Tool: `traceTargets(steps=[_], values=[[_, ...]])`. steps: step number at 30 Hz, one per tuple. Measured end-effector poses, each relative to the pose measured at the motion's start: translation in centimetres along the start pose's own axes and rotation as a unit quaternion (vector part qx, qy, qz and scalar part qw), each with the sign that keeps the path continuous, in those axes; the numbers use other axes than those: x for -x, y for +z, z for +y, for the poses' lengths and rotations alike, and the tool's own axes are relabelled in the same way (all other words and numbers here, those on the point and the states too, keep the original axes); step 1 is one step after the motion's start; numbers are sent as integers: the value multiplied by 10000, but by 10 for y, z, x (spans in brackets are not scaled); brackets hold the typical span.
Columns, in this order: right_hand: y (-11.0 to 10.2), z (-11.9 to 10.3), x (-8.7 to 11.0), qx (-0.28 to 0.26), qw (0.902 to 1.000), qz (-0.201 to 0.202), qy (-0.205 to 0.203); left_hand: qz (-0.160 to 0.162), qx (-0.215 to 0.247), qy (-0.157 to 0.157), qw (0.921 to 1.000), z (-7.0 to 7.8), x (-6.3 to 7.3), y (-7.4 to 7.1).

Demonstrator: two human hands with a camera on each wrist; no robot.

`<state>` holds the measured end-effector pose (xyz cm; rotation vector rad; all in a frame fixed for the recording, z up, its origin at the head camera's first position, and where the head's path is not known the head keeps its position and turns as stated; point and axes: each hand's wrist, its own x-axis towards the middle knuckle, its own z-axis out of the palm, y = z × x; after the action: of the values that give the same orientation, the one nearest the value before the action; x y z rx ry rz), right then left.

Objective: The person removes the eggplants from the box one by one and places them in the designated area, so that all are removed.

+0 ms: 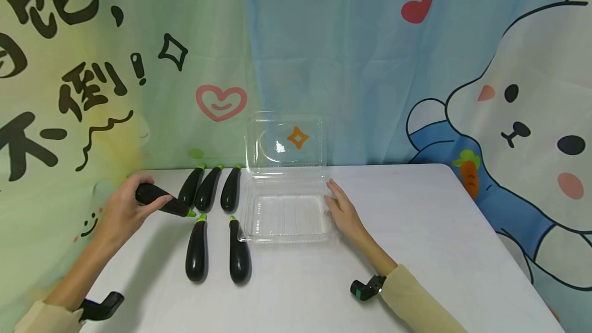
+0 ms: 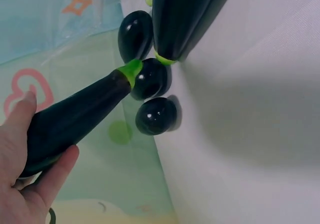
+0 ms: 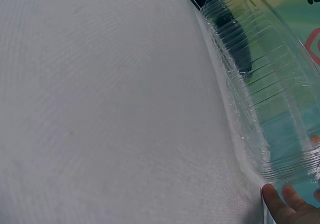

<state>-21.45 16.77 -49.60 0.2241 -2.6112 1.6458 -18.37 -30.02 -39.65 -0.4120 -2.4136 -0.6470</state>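
My left hand (image 1: 126, 207) grips a dark eggplant (image 1: 157, 196) above the left of the table, its green stem end pointing right. In the left wrist view, thumb and fingers wrap the thick end of that eggplant (image 2: 80, 119). A clear plastic clamshell container (image 1: 287, 215) stands with its lid (image 1: 282, 143) raised at the back; nothing lies in it. Beside its right wall is my right hand (image 1: 346, 215), fingers extended, fingertips touching or very near the edge. The right wrist view shows those fingers (image 3: 274, 200) at the container's corner.
Three eggplants lie in a back row, among them a left one (image 1: 190, 186) and a right one (image 1: 230, 189). Two more lie in front, one left (image 1: 197, 251) and one (image 1: 239, 256) by the container's front left corner. A printed curtain (image 1: 337, 66) hangs behind the white table (image 1: 416, 230).
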Motion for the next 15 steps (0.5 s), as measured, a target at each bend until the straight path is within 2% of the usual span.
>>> traceTargets(steps=[9, 15], values=[[0, -2, 1, -35, 10000, -24, 22, 56, -86, -377, 9992, 4, 1, 0], [0, 0, -1, 6, 10000, -22, -18, -236, 31, -460, 9987, 4, 3, 2]])
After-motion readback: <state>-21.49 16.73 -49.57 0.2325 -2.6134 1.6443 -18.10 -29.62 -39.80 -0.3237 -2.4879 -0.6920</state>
